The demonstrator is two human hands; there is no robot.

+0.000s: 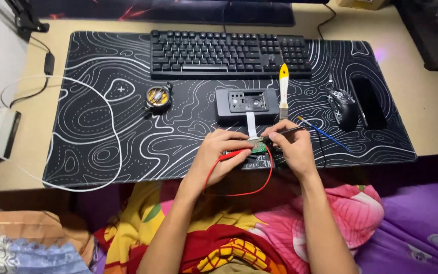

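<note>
- Left hand [219, 155]: fingers curled around a red test probe with a red wire [239, 190], its tip resting against a small green circuit board [258, 147].
- Right hand [292, 147]: pinching a thin dark probe-like tool [290, 131], its tip on the same board.
- Green board: lies at the near edge of the black desk mat with white contour lines [102, 127], between both hands, joined by a white flat ribbon cable [251, 125] to a dark grey rectangular housing [247, 105].
- Housing: open-faced; small holes and a round part show inside.
- Round metal tin [158, 96]: left of the housing; holds yellowish material.
- Nearby: yellow-handled brush [283, 89], black keyboard [229, 53], black mouse [343, 107].
</note>
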